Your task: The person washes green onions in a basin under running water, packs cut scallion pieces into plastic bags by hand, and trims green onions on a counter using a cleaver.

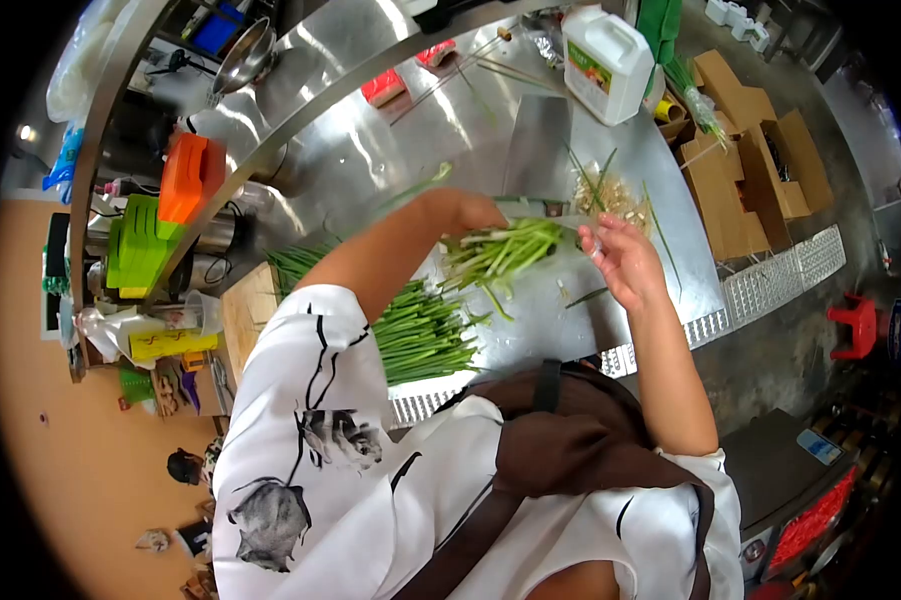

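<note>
My left hand (473, 212) is curled at the upper edge of a bunch of green onions (505, 250), its fingertips partly hidden. The bunch's pale green stalk ends point right, towards my right hand (625, 255). That hand has its palm turned up, and its thumb and fingers pinch a pale, thin strip (560, 220) that runs across to the left hand. What the strip is made of is hard to tell. Below my left forearm lies a larger pile of green onions (420, 335). Pale root trimmings (610, 195) with a few green leaves lie beyond my right hand.
The steel table (370, 150) carries a white jug (607, 65) at the back right and red packets (383, 88) at the back. A metal shelf rail (300, 115) arches over the left side. Cardboard boxes (720, 190) stand beyond the right edge; a red stool (852, 327) is on the floor.
</note>
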{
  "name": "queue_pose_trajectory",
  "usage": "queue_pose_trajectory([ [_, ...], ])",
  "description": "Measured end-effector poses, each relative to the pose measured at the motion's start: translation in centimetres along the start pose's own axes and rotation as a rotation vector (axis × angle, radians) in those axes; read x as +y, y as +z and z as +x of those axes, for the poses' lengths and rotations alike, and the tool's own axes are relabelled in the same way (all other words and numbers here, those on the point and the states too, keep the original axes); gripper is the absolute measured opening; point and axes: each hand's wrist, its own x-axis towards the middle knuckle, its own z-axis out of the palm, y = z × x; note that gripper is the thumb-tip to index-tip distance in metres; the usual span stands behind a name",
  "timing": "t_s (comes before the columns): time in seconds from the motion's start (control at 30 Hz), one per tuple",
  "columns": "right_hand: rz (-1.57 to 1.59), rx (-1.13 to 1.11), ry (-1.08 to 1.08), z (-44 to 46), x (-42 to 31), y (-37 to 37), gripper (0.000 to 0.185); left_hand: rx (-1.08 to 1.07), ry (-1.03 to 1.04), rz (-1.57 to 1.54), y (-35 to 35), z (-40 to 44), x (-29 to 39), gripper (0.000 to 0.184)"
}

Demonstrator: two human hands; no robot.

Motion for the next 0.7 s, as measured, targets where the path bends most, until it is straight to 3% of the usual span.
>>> queue_pose_trajectory([
  [0.03,-0.03,-0.028,0.002,-0.1,0.2,0.0,0.038,0.036,-0.152,-0.404,0.5,-0.5,0.3,0.036],
  [0.1,-0.038,-0.005,-0.002,0.0,0.2,0.9,0.035,0.038,-0.148,-0.426,0.3,0.7,-0.6,0.035],
  [0.17,-0.366,0.103,-0.082,0.0,0.5,1.9,0.034,0.047,-0.147,-0.444,0.0,0.7,-0.3,0.033],
  [0.2,-0.362,0.097,-0.078,-0.1,0.9,2.2,0.034,0.136,-0.116,-0.095,0.0,0.1,0.8,0.033],
  [0.23,-1.011,0.171,-0.511,-0.4,1.4,2.3,0.038,0.216,-0.082,0.254,0.2,-0.2,1.6,0.032],
  [0.27,-1.653,0.235,-0.958,-0.8,2.0,2.4,0.041,0.214,-0.087,0.249,0.2,0.9,1.2,0.032],
  [0.3,-1.655,0.225,-0.953,-1.0,2.6,2.7,0.041,0.234,-0.038,0.298,0.2,2.3,0.4,0.033],
  [0.37,-1.766,-0.265,-1.23,-1.6,4.0,3.5,0.052,0.255,0.008,0.338,0.0,3.4,-0.4,0.035],
  [0.43,-1.793,-0.676,-1.002,-1.6,7.2,4.2,0.062,0.106,0.028,0.265,-0.5,2.4,0.5,0.033],
  [0.57,-1.984,-0.83,-1.169,2.2,11.5,3.1,0.067,0.156,0.144,0.554,-1.6,2.9,-0.8,0.029],
  [0.63,-1.998,-0.742,-1.027,4.3,12.2,1.8,0.069,0.262,0.52,0.857,-2.2,2.9,-3.2,0.029],
  [0.67,-2.043,-0.726,-1.077,4.9,12.4,1.4,0.064,0.261,0.517,0.846,-1.6,1.0,-2.9,0.029],
  [0.7,-2.044,-0.735,-1.067,5.1,12.2,1.4,0.064,0.377,0.44,0.283,-0.4,-2.3,-1.6,0.029],
])
